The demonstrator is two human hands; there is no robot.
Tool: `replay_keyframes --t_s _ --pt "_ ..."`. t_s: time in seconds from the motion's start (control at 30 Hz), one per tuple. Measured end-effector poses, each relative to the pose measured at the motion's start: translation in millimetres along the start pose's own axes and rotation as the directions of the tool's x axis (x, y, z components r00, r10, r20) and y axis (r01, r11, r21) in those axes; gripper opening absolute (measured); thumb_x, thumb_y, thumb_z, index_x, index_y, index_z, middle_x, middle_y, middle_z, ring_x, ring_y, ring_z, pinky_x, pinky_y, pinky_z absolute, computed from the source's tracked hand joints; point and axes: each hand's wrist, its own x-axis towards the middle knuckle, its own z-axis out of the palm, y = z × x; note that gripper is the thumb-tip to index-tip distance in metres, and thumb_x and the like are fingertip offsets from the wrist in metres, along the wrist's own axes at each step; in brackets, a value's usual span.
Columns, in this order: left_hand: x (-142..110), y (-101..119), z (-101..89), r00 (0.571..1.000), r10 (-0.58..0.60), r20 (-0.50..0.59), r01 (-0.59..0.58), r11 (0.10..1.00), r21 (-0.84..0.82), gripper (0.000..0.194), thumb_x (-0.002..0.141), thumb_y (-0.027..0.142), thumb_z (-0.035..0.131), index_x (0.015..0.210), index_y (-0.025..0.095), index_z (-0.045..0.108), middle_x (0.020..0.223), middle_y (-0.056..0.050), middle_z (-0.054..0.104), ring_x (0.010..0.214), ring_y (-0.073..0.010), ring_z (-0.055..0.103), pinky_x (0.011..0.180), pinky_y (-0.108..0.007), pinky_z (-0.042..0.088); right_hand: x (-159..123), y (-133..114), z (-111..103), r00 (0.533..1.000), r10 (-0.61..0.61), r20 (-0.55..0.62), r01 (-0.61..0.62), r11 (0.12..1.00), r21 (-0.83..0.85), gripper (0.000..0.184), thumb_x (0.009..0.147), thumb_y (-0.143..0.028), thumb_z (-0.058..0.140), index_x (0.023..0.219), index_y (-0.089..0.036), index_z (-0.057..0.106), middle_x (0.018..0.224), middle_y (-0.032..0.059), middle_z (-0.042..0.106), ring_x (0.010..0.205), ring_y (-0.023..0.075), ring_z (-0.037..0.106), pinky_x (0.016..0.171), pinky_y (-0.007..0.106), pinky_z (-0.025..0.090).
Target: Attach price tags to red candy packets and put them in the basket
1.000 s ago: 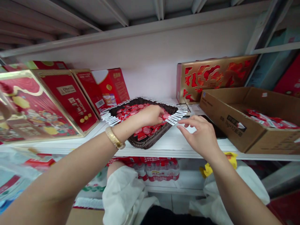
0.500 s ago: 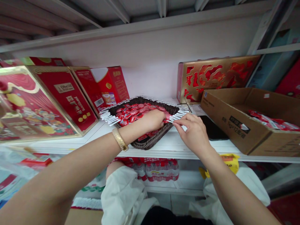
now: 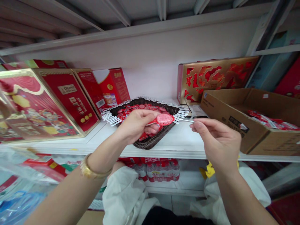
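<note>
Held level above the basket is a lollipop with a flat pink head in a red wrapper and a white stick. My left hand is closed on the wrapper's left end. The fingertips of my right hand pinch the far end of the stick. Below and behind the lollipop stands a dark woven basket, filled with red-wrapped lollipops. White sticks poke out all round its rim. Part of the basket's contents is hidden behind my left hand.
Red gift boxes stand at left. An open cardboard box with red packets stands at right, before a gold and red box. Bottled water packs sit on the shelf below. The upper shelf hangs overhead.
My left hand has come up out of the basket with a lollipop, moving left and nearer. My right hand has moved right from the basket's rim, holding the stick's end.
</note>
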Motion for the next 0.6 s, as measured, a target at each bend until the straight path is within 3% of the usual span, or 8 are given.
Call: replay_keyframes --t_s 0.07,0.17,0.23,0.33,0.47,0.6 --pt "-23 -4 15.1 0.994 -0.076 0.081 0.1 0.933 -0.347 0.013 0.085 0.019 0.069 0.094 0.011 0.071 0.062 -0.002 0.069 0.05 -0.0086 0.065 0.049 -0.015 0.051 -8 -7 -9 0.998 0.029 -0.06 -0.026 0.998 0.063 0.009 0.079 -0.027 0.077 0.087 -0.024 0.077 0.075 0.0001 0.076 0.063 0.0122 0.07 0.059 0.021 0.055" --pt "-51 -16 39.8 0.97 -0.084 0.227 0.199 0.809 -0.553 0.031 0.071 0.023 0.084 0.098 0.012 0.073 0.074 -0.004 0.074 0.059 -0.0104 0.07 0.057 -0.016 0.056 -21 -16 -24 0.993 0.068 -0.095 -0.062 0.996 0.064 0.015 0.077 -0.025 0.079 0.092 -0.024 0.077 0.078 0.0006 0.077 0.062 0.0113 0.07 0.056 0.018 0.055" --pt "-64 -26 54.4 0.96 -0.057 0.274 0.218 0.768 -0.602 0.042 0.066 0.024 0.088 0.104 0.012 0.074 0.083 -0.006 0.077 0.066 -0.0112 0.072 0.064 -0.017 0.057 -29 -20 -32 0.995 0.076 -0.062 -0.075 0.997 0.014 0.018 0.077 -0.023 0.079 0.095 -0.025 0.077 0.08 0.0005 0.077 0.061 0.0113 0.07 0.055 0.018 0.055" --pt "-74 -41 70.8 0.964 -0.015 0.265 0.186 0.753 -0.631 0.042 0.066 0.026 0.088 0.104 0.012 0.076 0.082 -0.007 0.077 0.069 -0.0103 0.071 0.066 -0.015 0.054 -37 -23 -40 0.999 0.04 0.019 -0.038 0.994 -0.102 0.02 0.077 -0.022 0.079 0.097 -0.027 0.077 0.082 -0.0002 0.077 0.062 0.012 0.069 0.058 0.02 0.057" --pt "-77 -57 82.8 0.968 -0.051 0.246 0.19 0.79 -0.583 0.043 0.071 0.029 0.085 0.11 0.014 0.075 0.084 -0.009 0.077 0.072 -0.0117 0.071 0.064 -0.015 0.05 -41 -20 -46 0.992 0.005 0.125 0.022 0.977 -0.212 0.015 0.082 -0.022 0.074 0.094 -0.03 0.077 0.086 0.0004 0.076 0.069 0.0154 0.07 0.069 0.028 0.059" --pt "-79 -66 86.9 0.973 -0.046 0.226 0.163 0.83 -0.533 0.044 0.076 0.031 0.08 0.118 0.018 0.071 0.095 -0.011 0.077 0.078 -0.0146 0.072 0.066 -0.018 0.051 -42 -14 -49 0.967 -0.012 0.255 0.062 0.98 -0.189 0.012 0.086 -0.021 0.069 0.092 -0.028 0.075 0.088 0.0028 0.073 0.077 0.0179 0.068 0.071 0.03 0.057"
